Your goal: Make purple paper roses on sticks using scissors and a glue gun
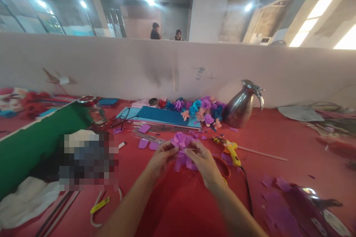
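Note:
Between my two hands is a purple paper flower (180, 140), held up over the red table. The fingers of my left hand (162, 155) pinch its left side. From the right, my right hand (203, 159) grips it near the base, thumb and fingers closed. Purple paper strips (182, 161) lie or hang just below the flower; I cannot tell if they are joined to it. Beside my right hand are red-handled scissors (224, 166), partly hidden by it. A yellow glue gun (232, 150) with a glue stick in its back rests to the right.
Finished paper flowers (205, 109) are heaped behind, beside blue sheets (164, 115) and eyeglasses (121, 117). A metal jug (240, 105) stands back right, a glass jar (96, 113) back left. Purple scraps (278, 207) lie front right. A green board (47, 140) edges the left; a low wall (125, 66) runs behind.

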Available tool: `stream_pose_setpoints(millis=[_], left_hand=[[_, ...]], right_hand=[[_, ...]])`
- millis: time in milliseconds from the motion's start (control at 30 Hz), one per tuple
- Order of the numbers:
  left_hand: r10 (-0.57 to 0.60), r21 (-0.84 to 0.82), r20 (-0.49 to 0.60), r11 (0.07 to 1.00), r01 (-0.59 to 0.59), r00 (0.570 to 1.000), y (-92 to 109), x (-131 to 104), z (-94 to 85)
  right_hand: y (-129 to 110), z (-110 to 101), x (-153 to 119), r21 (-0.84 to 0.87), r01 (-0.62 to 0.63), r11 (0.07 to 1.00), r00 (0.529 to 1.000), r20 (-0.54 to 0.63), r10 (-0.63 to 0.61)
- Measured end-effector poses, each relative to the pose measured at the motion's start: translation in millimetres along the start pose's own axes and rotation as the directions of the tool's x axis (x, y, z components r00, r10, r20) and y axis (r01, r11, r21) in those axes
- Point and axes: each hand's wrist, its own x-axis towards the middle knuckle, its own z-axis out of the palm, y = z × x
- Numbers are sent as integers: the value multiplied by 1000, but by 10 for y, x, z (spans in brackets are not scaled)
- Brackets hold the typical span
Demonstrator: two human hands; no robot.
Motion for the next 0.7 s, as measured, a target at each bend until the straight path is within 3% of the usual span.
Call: stream_pose_setpoints(millis=[100,233,367,500,600,700], left_hand=[[-12,-23,-7,1000,12,1000,11,-7,21],[-38,-72,-96,997,31,995,36,3,26],[-82,-38,-76,996,79,994,60,2,3],[-82,127,-41,988,87,996,72,-17,27],[-16,257,-76,966,35,997,81,-21,53],[51,223,-186,975,-8,981,96,-12,49]], right_hand=[[34,191,111,118,-7,993,1000,-9,8],[52,167,152,195,-36,980,995,-87,54],[47,76,145,75,-67,995,998,14,66],[110,41,122,-141,-22,990,985,167,46],[83,-250,71,-277,69,958,990,139,-31],[-85,-914,-18,-406,54,912,998,-9,-63]])
